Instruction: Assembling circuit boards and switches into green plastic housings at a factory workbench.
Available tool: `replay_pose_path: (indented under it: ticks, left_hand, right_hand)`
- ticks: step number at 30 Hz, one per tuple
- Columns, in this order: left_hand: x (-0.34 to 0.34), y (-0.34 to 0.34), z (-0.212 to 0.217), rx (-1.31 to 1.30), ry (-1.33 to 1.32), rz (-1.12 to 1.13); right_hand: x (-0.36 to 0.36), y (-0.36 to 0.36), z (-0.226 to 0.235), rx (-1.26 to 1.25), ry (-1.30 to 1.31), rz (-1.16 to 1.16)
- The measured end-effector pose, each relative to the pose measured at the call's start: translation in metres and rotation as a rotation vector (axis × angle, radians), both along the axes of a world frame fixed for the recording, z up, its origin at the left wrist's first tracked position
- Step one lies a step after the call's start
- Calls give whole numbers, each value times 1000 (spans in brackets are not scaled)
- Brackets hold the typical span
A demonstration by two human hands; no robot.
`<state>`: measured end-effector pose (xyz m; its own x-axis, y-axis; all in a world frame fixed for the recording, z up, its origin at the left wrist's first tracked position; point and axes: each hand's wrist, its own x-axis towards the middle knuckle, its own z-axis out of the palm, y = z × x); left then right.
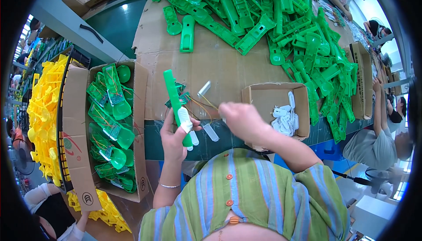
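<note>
A big brown card [162, 61] lies on the table [151, 146]. On its far side, and round to the right, is a huge heap [292, 25] of green parts. A long box [140, 131] stands to the left, with green parts, boards and thin wires in it. A small box [269, 95] of white bits [285, 120] sits to the right, near the right arm.

The left hand [172, 137] grips one green part [172, 94] and stands it up on a slant. The right hand [241, 119] is up too, to the right of that part and well apart from it. It is a blur, so I can't tell if its fingers pinch a wire or not.

A white piece [183, 115] sits against the green part, just by the left thumb. Small boards [184, 97] hang beside the part, past the left fingers. The thinnest things are the wires [200, 105], which run from the boards toward the right hand.
</note>
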<state>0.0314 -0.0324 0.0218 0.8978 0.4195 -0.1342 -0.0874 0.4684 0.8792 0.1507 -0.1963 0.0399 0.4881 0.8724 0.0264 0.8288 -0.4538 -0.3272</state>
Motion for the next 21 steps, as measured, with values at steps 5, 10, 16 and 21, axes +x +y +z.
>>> replay_pose_path:
  ticks: [5, 10, 16, 21]
  left_hand:
    - [-8, 5, 20, -109, -222, -8]
    - [1, -13, 42, -182, -282, -136]
    - [0, -11, 43, -204, -257, -183]
    - [3, -17, 42, -137, -231, -167]
  right_hand:
    - [35, 0, 38, 537, 1223, -198]
    - [11, -2, 40, 710, 1460, -29]
    - [3, 0, 47, 696, 375, -40]
    - [-7, 0, 53, 790, 741, -172]
